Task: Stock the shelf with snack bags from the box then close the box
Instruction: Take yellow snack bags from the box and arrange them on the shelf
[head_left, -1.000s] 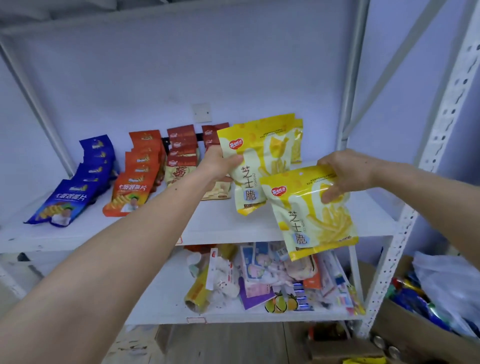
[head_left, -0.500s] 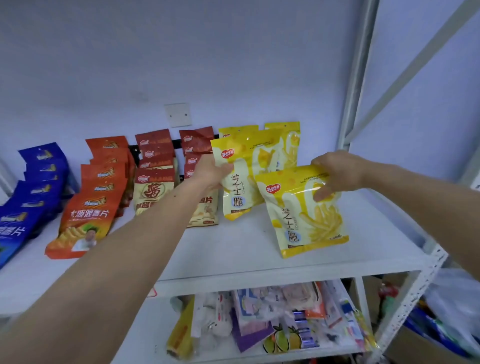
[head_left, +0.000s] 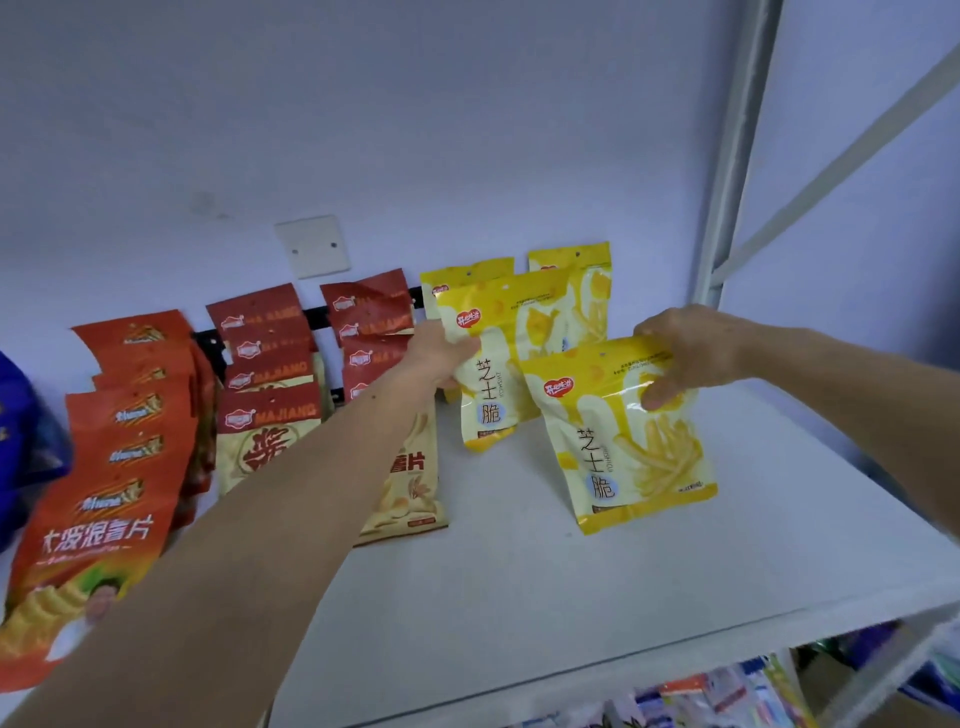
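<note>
Snack bags are going onto the white shelf (head_left: 519, 587) in rows. One yellow bag (head_left: 618, 441) stands near the right end, its top pinched in the right hand (head_left: 691, 353), likely to keep it upright. Beside it, the left hand (head_left: 441, 356) clamps another yellow bag (head_left: 493, 374), steadying that row against the wall.

Two yellow snack bags (head_left: 618, 436) read "芝士脆", red-topped bags (head_left: 267, 415) at the left read "MAJIANG", and an orange bag (head_left: 98, 535) reads "大波浪薯片".
</note>
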